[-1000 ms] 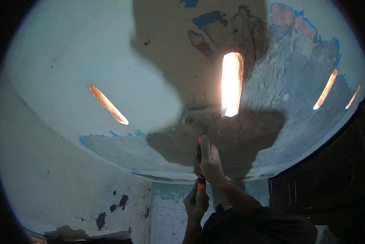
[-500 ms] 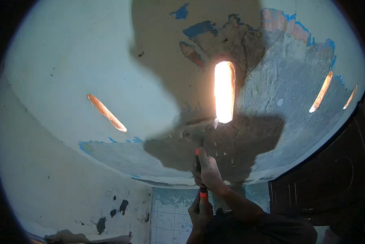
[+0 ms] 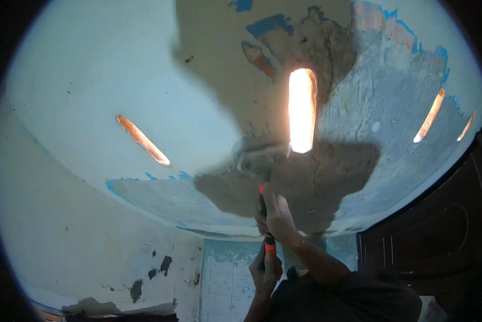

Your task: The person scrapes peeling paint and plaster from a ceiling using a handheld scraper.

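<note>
One dark-handled tool (image 3: 262, 204) is held in the right hand (image 3: 278, 220) and, below it, the left hand (image 3: 266, 269). Both grips are closed, with fingers wrapped around the shaft. A red band (image 3: 270, 247) shows at the left hand.

The tool's long axis runs nearly upright in view, leaning slightly left toward the top. The broad tool head (image 3: 261, 170) lies directly beyond the right hand, which is the nearer; the left hand is at the lower end. The head is blurred; contact with the peeling surface (image 3: 353, 102) cannot be confirmed.

Limiting edges: the bright slot (image 3: 302, 112) begins just above and to the right of the head. A narrow slot (image 3: 143, 140) is well apart to the left, with broad pale surface between. Grey patchy surface extends right toward a second narrow slot (image 3: 429, 116). The dark panelled door (image 3: 423, 231) stands at lower right; the tiled wall (image 3: 218, 284) lies beyond the left hand.
</note>
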### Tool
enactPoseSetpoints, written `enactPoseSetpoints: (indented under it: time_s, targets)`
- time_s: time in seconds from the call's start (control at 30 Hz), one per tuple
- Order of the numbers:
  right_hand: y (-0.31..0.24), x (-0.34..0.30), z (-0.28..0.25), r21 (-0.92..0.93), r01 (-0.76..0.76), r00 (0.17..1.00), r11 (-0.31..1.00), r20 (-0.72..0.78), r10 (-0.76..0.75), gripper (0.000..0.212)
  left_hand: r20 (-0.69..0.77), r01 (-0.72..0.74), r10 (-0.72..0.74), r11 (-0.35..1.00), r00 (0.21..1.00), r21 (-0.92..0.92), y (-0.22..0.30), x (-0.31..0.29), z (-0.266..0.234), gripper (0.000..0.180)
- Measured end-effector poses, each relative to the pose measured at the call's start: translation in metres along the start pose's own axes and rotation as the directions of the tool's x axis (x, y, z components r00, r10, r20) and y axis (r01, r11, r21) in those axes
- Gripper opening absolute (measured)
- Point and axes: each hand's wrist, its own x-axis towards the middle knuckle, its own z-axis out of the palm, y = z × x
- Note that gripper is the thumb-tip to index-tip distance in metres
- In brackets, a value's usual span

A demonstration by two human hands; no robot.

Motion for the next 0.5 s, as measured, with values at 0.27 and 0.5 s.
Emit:
enactPoseSetpoints:
  time_s: [0.27,0.5]
  targets:
    - [-0.023,0.0,0.004,0.044,0.041,0.998,0.998,-0.046,-0.039,0.048,0.031,-0.065,0.063,0.997,0.998,0.05,0.019,0.009,0.008,0.049]
    - [-0.039,-0.003,-0.001,0.051,0.041,0.999,0.998,0.013,-0.042,0.047,0.036,-0.017,0.017,1.0,0.999,-0.005,0.029,0.013,0.024,0.051]
